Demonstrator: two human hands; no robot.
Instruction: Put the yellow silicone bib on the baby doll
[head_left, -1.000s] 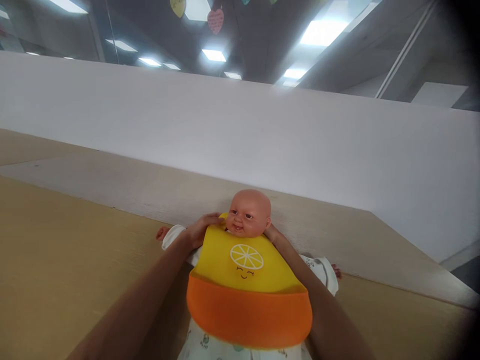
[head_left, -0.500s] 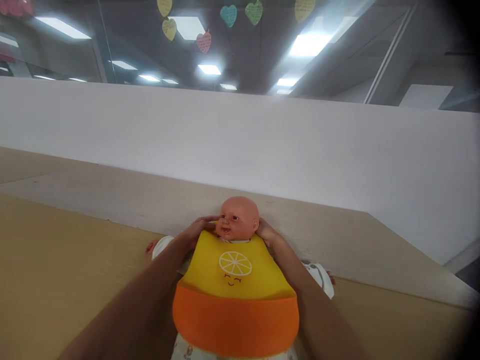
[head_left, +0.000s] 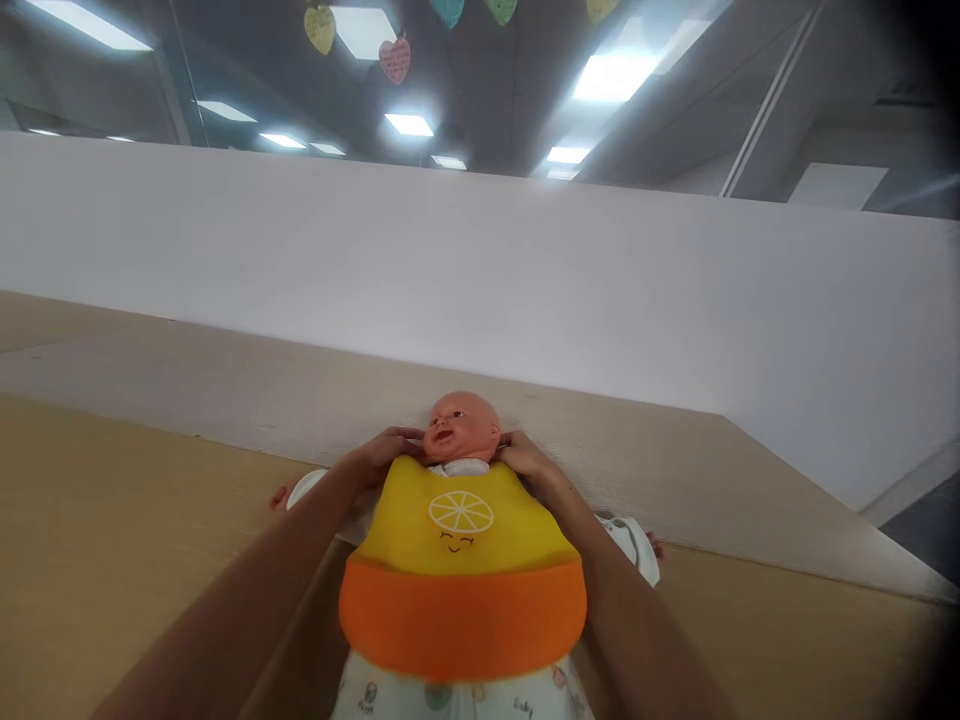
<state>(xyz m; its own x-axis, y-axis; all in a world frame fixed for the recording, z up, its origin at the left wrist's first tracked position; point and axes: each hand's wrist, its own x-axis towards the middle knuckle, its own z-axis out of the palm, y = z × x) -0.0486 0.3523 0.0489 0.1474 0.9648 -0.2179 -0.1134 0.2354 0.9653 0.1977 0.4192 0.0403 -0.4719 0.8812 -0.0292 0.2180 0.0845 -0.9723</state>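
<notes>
A baby doll point(head_left: 463, 425) with a bald head lies face up, its arms in white sleeves spread to both sides. Over its chest lies a yellow bib point(head_left: 405, 510) with a printed lemon slice, a smiling face and an orange catch pocket point(head_left: 461, 620) at the bottom. At the doll's neck, my left hand point(head_left: 391, 447) is closed on one upper corner of the bib. Opposite, my right hand point(head_left: 525, 457) pinches the bib's other upper corner, beside the doll's ear. Some fingertips are hidden behind the head and bib.
The doll lies on a tan surface point(head_left: 135, 500) with a paler raised strip point(head_left: 225, 370) behind it. A white low wall point(head_left: 480, 270) runs across the back, with glass above bearing heart-shaped notes point(head_left: 394, 61).
The doll's head has tipped back and more of its white collar shows. The bib sits lower off the neck, and more of the patterned clothing is visible. The view has shifted slightly.
</notes>
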